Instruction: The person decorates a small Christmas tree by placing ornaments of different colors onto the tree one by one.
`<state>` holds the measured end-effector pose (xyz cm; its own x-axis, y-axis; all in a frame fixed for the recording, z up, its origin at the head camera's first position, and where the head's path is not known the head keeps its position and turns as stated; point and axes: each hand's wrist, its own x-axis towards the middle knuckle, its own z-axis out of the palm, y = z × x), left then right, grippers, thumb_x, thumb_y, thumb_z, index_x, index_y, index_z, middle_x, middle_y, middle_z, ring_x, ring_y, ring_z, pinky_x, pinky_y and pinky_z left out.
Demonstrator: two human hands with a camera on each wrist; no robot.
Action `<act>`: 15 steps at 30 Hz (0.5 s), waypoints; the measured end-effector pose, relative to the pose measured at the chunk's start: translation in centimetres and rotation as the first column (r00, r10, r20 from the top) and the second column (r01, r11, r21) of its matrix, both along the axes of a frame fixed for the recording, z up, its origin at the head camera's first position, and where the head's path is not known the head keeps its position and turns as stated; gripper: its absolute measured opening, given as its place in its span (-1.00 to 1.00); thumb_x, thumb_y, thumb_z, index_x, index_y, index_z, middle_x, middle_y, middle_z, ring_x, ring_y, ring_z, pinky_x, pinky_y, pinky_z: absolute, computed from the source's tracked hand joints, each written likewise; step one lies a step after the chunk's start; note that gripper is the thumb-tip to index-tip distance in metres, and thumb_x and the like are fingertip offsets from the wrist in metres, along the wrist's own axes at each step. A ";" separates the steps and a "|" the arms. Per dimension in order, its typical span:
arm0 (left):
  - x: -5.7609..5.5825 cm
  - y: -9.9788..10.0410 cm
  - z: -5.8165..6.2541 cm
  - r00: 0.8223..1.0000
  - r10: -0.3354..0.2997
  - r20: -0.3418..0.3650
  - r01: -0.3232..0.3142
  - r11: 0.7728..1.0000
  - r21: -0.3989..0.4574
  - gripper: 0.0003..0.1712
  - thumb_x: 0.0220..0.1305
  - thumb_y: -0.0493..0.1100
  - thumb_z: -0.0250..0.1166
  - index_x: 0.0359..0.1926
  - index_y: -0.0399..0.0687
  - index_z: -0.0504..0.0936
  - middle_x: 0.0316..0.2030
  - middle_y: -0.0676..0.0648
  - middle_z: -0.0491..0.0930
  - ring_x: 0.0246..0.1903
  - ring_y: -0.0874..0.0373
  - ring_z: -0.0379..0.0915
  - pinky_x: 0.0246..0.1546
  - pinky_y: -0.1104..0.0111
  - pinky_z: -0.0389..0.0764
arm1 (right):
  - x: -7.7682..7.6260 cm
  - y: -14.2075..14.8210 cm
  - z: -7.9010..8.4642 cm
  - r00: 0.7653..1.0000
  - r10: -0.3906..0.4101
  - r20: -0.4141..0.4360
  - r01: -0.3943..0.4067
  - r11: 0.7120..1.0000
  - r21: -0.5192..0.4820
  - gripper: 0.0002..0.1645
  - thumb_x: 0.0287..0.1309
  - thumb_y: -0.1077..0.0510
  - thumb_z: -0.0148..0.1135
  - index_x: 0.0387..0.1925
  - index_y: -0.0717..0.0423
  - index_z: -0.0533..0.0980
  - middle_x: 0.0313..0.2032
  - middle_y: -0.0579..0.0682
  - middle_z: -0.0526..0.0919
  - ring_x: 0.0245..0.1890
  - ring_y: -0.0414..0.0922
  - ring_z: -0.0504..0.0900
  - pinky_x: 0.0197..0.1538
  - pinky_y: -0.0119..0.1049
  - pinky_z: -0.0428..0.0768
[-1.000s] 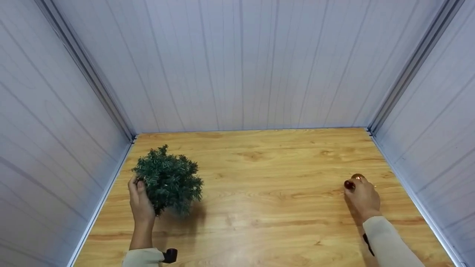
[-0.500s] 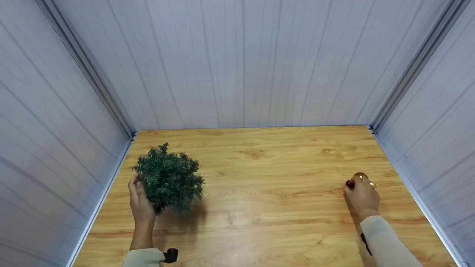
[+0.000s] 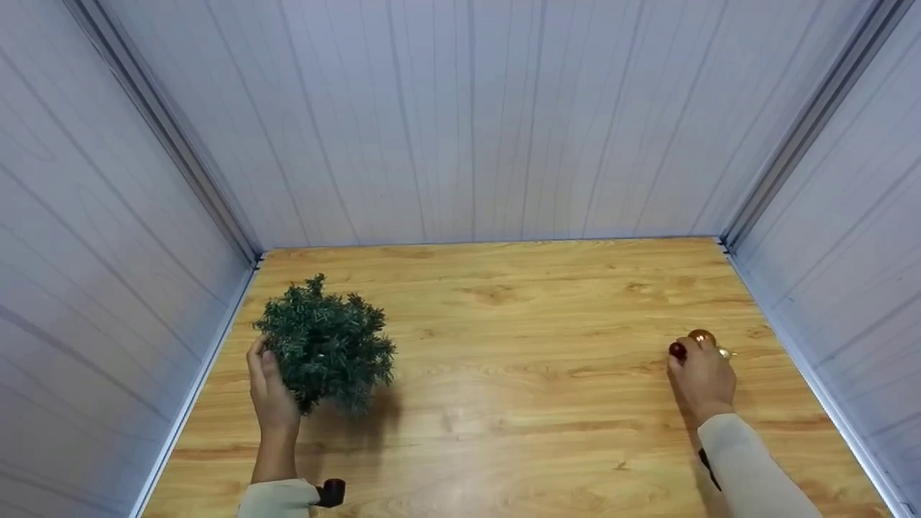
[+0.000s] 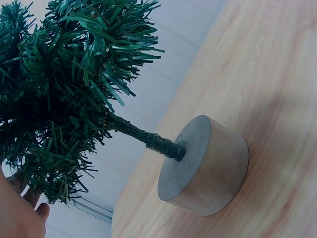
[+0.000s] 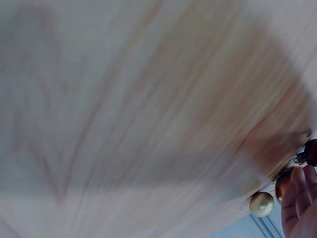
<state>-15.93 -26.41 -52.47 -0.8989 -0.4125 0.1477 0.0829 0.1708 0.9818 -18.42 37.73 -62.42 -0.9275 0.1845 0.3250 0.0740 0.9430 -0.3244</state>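
A small artificial Christmas tree (image 3: pixel 327 345) with bushy green needles stands on the left of the table. In the left wrist view its thin trunk (image 4: pixel 143 136) rises from a round wooden base (image 4: pixel 213 171). My left hand (image 3: pixel 272 392) rests along the tree's left side, fingers loosely touching the needles, tips partly hidden in them. On the right, my right hand (image 3: pixel 705 378) reaches down among Christmas balls, its thumb and forefinger pinching a dark red ball (image 3: pixel 677 350). A copper ball (image 3: pixel 702 336) lies at its fingertips, and a gold ball (image 5: pixel 261 204) lies beside that.
The wood-grain table (image 3: pixel 489 403) is bounded by a white panelled back wall (image 3: pixel 468 129), a left wall (image 3: pixel 93 288) and a right wall (image 3: pixel 849 273). Dark wrist mounts show at both sleeves, the left one (image 3: pixel 331 493) near the front edge.
Around my right fingers the balls have shifted slightly apart, and more of the copper and gold ones shows. My left hand and the tree stay put; the head view has tilted a little.
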 end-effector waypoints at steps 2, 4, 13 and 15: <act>0.0 0.0 0.0 1.000 -0.004 0.016 0.004 1.000 0.012 -0.39 0.56 0.09 -0.33 0.53 0.08 0.01 0.55 -0.11 -0.13 0.50 -0.21 -0.22 0.39 -0.27 -0.20 | 0.0 0.0 -0.1 1.000 0.000 -0.006 0.000 1.000 0.001 -0.57 0.16 0.13 0.32 -0.01 0.33 0.54 -0.11 0.40 0.56 -0.32 0.33 0.60 -0.37 0.24 0.54; 0.1 0.0 0.0 0.999 -0.007 0.041 0.006 1.000 0.017 -0.37 0.55 0.11 -0.35 0.55 0.14 -0.03 0.55 -0.09 -0.16 0.50 -0.21 -0.24 0.38 -0.28 -0.21 | 0.1 0.0 -0.1 1.000 0.001 -0.007 -0.001 1.000 0.002 -0.58 0.16 0.13 0.32 -0.02 0.33 0.53 -0.12 0.39 0.57 -0.30 0.33 0.60 -0.33 0.25 0.54; 0.2 0.2 0.2 0.998 -0.008 0.062 0.007 1.000 0.007 -0.34 0.55 0.16 -0.35 0.56 0.16 -0.08 0.56 -0.11 -0.18 0.50 -0.23 -0.26 0.38 -0.30 -0.23 | 0.1 -0.4 -0.3 1.000 -0.009 0.008 0.009 1.000 -0.027 -0.62 0.19 0.12 0.33 -0.10 0.32 0.47 -0.20 0.36 0.54 -0.28 0.30 0.59 -0.34 0.22 0.54; 0.3 0.2 0.2 0.998 -0.005 0.056 0.005 1.000 0.004 -0.34 0.55 0.15 -0.35 0.56 0.14 -0.07 0.56 -0.11 -0.18 0.51 -0.23 -0.26 0.38 -0.29 -0.23 | 0.1 -0.6 -0.3 1.000 -0.010 0.010 0.011 0.999 -0.046 -0.63 0.20 0.15 0.32 -0.10 0.34 0.46 -0.20 0.36 0.54 -0.25 0.30 0.58 -0.31 0.22 0.55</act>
<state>-15.68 -26.20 -52.27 -0.9077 -0.4087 0.0954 0.0284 0.1670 0.9856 -18.32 37.17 -62.76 -0.9286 0.2087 0.3069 0.0870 0.9263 -0.3667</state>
